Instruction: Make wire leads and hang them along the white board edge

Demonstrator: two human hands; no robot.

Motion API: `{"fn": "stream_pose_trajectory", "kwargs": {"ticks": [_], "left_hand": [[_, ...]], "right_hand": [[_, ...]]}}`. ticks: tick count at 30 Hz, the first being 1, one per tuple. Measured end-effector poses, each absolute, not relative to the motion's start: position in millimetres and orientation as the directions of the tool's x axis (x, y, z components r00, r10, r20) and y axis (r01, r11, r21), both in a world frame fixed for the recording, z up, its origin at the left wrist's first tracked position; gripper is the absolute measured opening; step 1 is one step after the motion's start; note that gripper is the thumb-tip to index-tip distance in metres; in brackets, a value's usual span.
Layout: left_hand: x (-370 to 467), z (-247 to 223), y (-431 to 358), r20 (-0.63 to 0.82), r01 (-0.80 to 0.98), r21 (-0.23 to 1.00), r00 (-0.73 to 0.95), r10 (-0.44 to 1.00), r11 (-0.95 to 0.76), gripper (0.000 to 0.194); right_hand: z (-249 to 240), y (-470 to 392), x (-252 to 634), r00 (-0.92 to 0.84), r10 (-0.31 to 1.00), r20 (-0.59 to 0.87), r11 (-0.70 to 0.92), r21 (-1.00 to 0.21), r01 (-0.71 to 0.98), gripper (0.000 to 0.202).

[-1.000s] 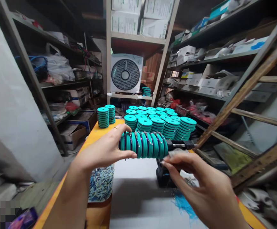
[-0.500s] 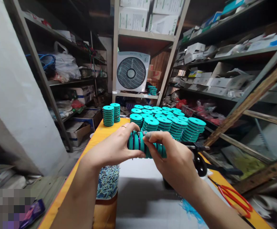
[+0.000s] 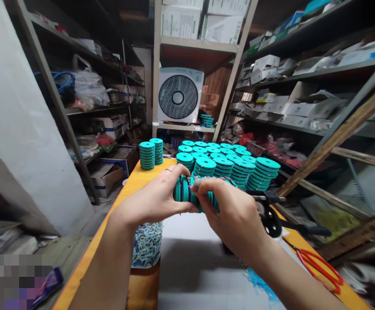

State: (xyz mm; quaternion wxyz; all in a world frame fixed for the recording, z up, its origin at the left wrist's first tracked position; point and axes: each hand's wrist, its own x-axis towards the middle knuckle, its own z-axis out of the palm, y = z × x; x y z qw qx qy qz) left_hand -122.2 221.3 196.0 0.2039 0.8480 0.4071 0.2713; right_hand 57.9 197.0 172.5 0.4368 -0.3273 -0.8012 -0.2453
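Observation:
A sideways row of teal spools point(image 3: 185, 189) with dark thread lies between my hands, above the white surface. My left hand point(image 3: 164, 191) wraps round its left end, with fingers over the top and thumb beneath. At the middle of the row my right hand point(image 3: 229, 202) pinches with thumb and forefinger; a grey covering shows on a fingertip, and what lies in the pinch is too small to make out. Behind the hands stand several stacks of teal spools point(image 3: 205, 163). A black crank mechanism point(image 3: 271, 221) sits just right of my right hand.
Two more spool stacks point(image 3: 147, 156) stand at the table's back left. A container of small blue-green pieces point(image 3: 147, 245) is below my left forearm. Red-handled scissors point(image 3: 323, 269) and blue strands point(image 3: 260, 282) lie at the right. A box fan point(image 3: 178, 97) and loaded shelves stand behind.
My right hand has shifted slightly left along the row of spools. My left hand keeps its hold almost unchanged.

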Motion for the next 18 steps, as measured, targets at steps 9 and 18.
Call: {"fn": "stream_pose_trajectory", "kwargs": {"ticks": [9, 18], "left_hand": [[-124.0, 199.1, 221.5, 0.298, 0.574, 0.544, 0.549, 0.781, -0.612, 0.056], [-124.0, 198.9, 220.0, 0.31, 0.555, 0.554, 0.554, 0.773, -0.62, 0.047]], "right_hand": [[187.7, 199.7, 66.8, -0.642, 0.221, 0.734, 0.731, 0.312, 0.607, 0.01], [197.1, 191.5, 65.5, -0.799, 0.151, 0.582, 0.568, 0.611, 0.552, 0.008]]}}
